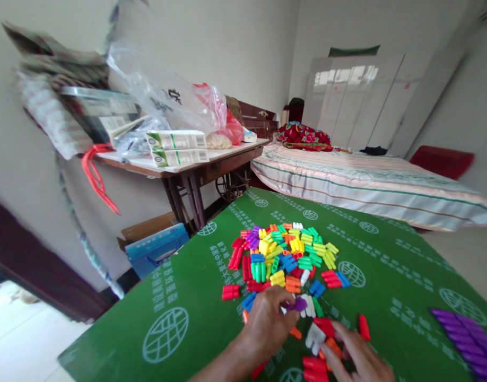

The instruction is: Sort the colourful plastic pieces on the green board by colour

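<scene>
My left hand (269,318) is over the near edge of a pile of colourful plastic building pieces (285,254), shaped like short joined tubes. Its thumb and fingers pinch a purple building piece (298,304). Just beyond those fingertips lie white pieces (308,306). My right hand (358,354) is lower right, with thumb and index finger curled at a white building piece (315,338). Under and beside these fingers are an orange piece (333,348) and a red piece (325,326). Part of the right hand's grip is hidden among them.
The pieces lie on a green printed table (387,276). A purple joined panel (466,339) rests at its right edge, a loose red piece (363,327) near my right hand. Beyond are a cluttered sewing table (223,155), a blue box (158,249) and a bed (347,175).
</scene>
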{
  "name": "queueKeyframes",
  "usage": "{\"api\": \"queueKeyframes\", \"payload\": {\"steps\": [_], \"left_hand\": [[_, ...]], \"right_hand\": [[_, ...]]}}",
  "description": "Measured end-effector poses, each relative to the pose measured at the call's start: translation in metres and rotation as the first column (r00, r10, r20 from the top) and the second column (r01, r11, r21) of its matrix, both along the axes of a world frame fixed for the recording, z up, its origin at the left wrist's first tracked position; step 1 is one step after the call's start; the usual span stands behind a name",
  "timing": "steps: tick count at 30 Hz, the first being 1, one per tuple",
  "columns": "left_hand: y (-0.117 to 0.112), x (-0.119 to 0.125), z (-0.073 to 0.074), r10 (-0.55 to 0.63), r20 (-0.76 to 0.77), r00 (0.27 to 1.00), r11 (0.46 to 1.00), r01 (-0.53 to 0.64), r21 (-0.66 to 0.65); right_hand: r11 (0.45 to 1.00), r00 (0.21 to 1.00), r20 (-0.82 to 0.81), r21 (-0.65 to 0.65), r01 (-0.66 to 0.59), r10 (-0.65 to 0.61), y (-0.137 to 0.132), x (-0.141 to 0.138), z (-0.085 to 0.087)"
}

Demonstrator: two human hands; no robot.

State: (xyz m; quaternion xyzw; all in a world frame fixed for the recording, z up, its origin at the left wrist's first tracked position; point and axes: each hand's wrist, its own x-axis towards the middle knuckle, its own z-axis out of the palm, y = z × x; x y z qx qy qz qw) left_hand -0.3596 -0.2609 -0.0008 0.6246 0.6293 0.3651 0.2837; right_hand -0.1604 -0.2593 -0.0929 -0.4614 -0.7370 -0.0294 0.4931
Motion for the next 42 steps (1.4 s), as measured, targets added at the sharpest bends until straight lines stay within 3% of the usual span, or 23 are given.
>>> {"api": "queueKeyframes", "payload": {"steps": [4, 9, 17, 23, 31, 42], "left_hand": [[-0.01, 0.029, -0.008, -0.116, -0.008, 0.993, 0.993, 0.116, 0.019], [-0.012, 0.047, -0.014, -0.108, 0.055, 0.993, 0.993, 0.11, -0.045], [-0.011, 0.049, -0.019, -0.066, 0.181, 0.981, 0.989, 0.088, -0.119], [-0.007, 0.052, -0.024, -0.052, 0.318, 0.947, 0.986, 0.1, -0.136], [-0.005, 0.053, -0.037, -0.014, 0.38, 0.925, 0.988, 0.071, -0.137], [-0.004, 0.053, -0.045, -0.019, 0.416, 0.909, 0.989, 0.078, -0.125]], "right_hand": [[0.998, 0.999, 0.026, 0.046, -0.032, 0.031, -0.002, -0.003, 0.004], [0.997, 1.0, 0.02, 0.075, -0.022, 0.02, -0.002, 0.0, 0.003], [0.998, 0.999, 0.041, 0.058, -0.023, 0.02, -0.001, 0.0, 0.003], [0.964, 0.975, 0.204, 0.229, -0.139, 0.093, 0.009, 0.011, 0.0], [0.977, 0.972, 0.224, 0.181, -0.11, 0.068, 0.008, 0.01, 0.004], [0.985, 0.983, 0.178, 0.161, -0.062, 0.033, 0.007, 0.005, 0.011]]}}
